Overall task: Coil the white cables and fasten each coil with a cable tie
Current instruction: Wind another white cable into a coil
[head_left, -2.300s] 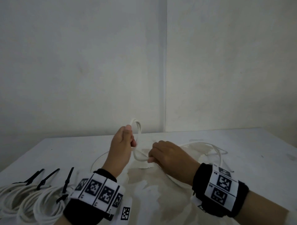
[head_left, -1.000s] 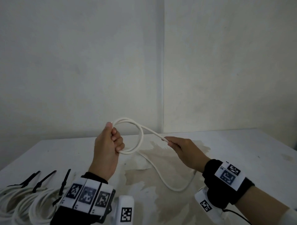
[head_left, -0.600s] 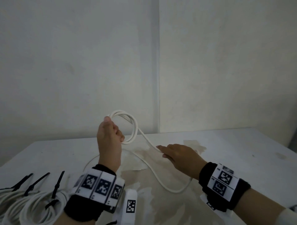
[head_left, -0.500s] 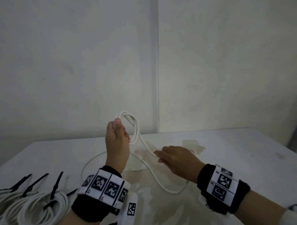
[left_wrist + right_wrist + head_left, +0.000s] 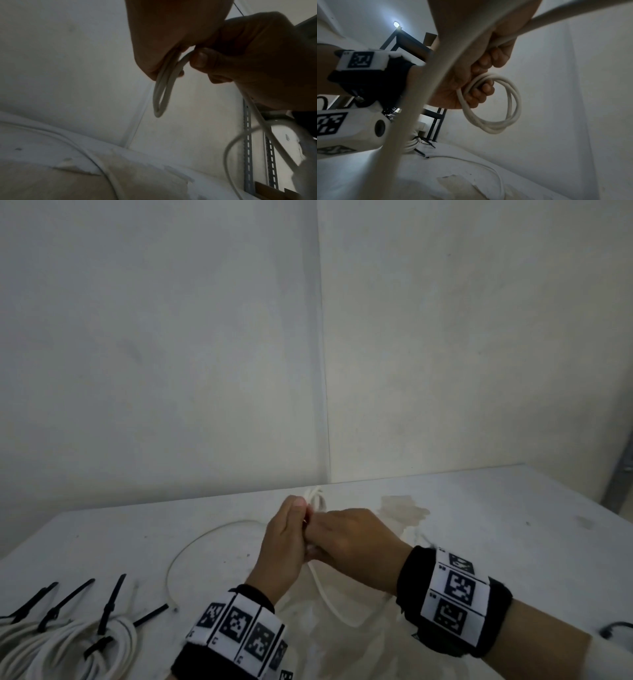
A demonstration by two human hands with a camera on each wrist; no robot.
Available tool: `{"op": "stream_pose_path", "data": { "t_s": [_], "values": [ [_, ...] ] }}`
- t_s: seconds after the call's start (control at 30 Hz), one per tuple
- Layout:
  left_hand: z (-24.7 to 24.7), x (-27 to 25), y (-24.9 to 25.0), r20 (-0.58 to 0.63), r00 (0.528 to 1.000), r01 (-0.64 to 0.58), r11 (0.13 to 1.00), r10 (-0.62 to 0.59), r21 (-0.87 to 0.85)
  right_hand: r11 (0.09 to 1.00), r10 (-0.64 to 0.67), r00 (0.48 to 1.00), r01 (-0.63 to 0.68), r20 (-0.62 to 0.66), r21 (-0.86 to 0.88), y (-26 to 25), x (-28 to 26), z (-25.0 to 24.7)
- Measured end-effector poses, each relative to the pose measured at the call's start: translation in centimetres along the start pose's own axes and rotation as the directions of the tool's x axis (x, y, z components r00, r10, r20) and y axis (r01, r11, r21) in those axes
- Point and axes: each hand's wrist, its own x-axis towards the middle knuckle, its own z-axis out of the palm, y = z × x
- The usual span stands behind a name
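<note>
Since half a second ago the right hand [image 5: 346, 542] has come in from its place apart on the slack and now meets the left hand [image 5: 284, 546] above the table [image 5: 479, 525]; the two are pressed knuckle to knuckle, lower than the left hand was held before. Left fingers [image 5: 481, 93] are curled through a small coil [image 5: 496, 108] of the white cable [image 5: 329, 594], several turns lying together and hanging below the fist, clear of the table. At the right hand, thumb and fingers pinch the next stretch of cable right at the coil; from the left wrist view the thumb tip [image 5: 202, 58] seems to press the cable against the left hand's side, though that picture is dim. From the hands the loose cable drops to the tabletop, where it runs across a brownish stain [image 5: 404, 508] and sweeps round in a wide arc to its free end near the front left.

Finished coils [image 5: 68, 648] of white cable lie at the table's front left corner, each bound with a black cable tie [image 5: 109, 607] whose tail sticks up. One loose black tie [image 5: 150, 615] lies flat just beside them.
</note>
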Motion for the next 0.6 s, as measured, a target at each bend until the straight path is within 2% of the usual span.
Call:
{"op": "stream_pose_path", "data": {
  "t_s": [0.07, 0.13, 0.17, 0.2, 0.27, 0.33, 0.4, 0.5, 0.6],
  "values": [
    [0.1, 0.1, -0.4, 0.082, 0.997, 0.002, 0.997, -0.008, 0.082, 0.976, 0.171, 0.985, -0.172, 0.021, 0.132, 0.1, 0.4, -0.9],
    [0.2, 0.0, -0.2, 0.118, 0.993, 0.006, 0.989, -0.024, 0.147, 0.899, 0.317, 0.939, -0.343, 0.135, 0.271, 0.5, 0.7, -1.5],
    [0.1, 0.0, 0.0, 0.135, 0.99, 0.023, 0.99, -0.041, 0.137, 0.86, 0.35, 0.912, -0.403, 0.213, 0.314, 0.9, 0.7, -1.5],
    [-0.2, -0.1, 0.2, 0.153, 0.986, 0.049, 0.993, -0.065, 0.111, 0.832, 0.375, 0.897, -0.438, 0.235, 0.34, 1.2, 0.6, -1.7],
    [-0.9, -0.2, 0.6, 0.156, 0.976, 0.15, 0.989, -0.149, 0.009, 0.744, 0.456, 0.867, -0.496, 0.202, 0.448, 2.5, 0.4, -2.1],
    [-1.5, -0.3, 0.9, 0.158, 0.967, 0.211, 0.977, -0.202, -0.043, 0.651, 0.544, 0.814, -0.561, 0.202, 0.511, 4.0, 0.1, -2.4],
    [-1.6, -0.4, 1.4, 0.178, 0.963, 0.214, 0.976, -0.202, -0.051, 0.669, 0.538, 0.805, -0.588, 0.249, 0.455, 4.7, 0.0, -2.3],
    [-1.9, -0.3, 2.3, 0.185, 0.964, 0.213, 0.972, -0.192, -0.096, 0.751, 0.516, 0.829, -0.558, 0.215, 0.353, 5.3, -0.1, -1.9],
    [-2.4, -0.1, 2.8, 0.149, 0.972, 0.209, 0.96, -0.182, -0.189, 0.742, 0.56, 0.803, -0.595, 0.204, 0.308, 5.9, -0.7, -2.1]
  ]
}}
